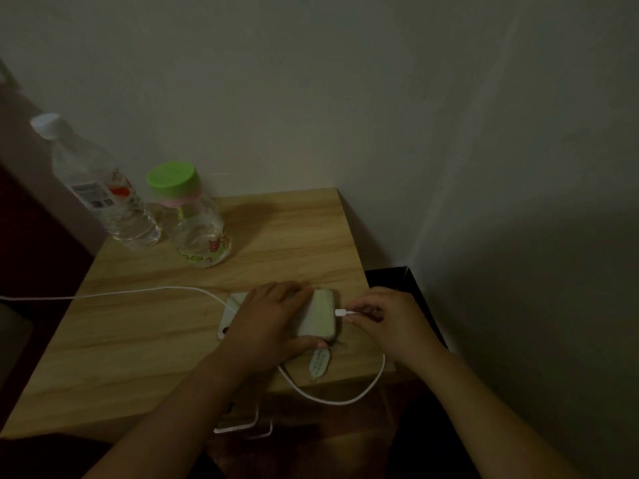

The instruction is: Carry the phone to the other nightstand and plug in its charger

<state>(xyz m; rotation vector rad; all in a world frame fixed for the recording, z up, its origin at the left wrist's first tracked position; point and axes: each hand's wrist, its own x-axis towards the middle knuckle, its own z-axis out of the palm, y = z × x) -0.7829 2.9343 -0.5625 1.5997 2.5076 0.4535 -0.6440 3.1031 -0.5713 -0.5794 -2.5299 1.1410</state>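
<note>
Dim room, wooden nightstand (173, 340) in a wall corner. The pale, rounded-corner phone in its light case (320, 314) lies flat on the nightstand top near the front right edge. The left hand (268, 321) is spread palm-down over the phone's middle, fingers draped across it, pressing it to the wood rather than gripping it. The right hand (383, 318) has thumb and fingers pinched together on the small white charger plug (342, 312), whose tip sits right at the phone's right end; whether it is already seated cannot be told in this light.

The white charging cable (339, 401) loops from the plug down over the front edge of the nightstand, runs under the left hand, then trails off left. A small pale perforated tag-like item (320, 364) lies just in front of the phone.

Risks, judged from here: the plug going in crooked or upside down, since the port is hard to see in the dark. The phone sliding toward the nearby edge if the left hand eases off during the push. The hanging loop snagging a wrist and tugging the plug out. A clear plastic water bottle (103, 191) and a green-capped clear baby bottle (195, 223) stand at the back, well apart, so a knock looks unlikely.
</note>
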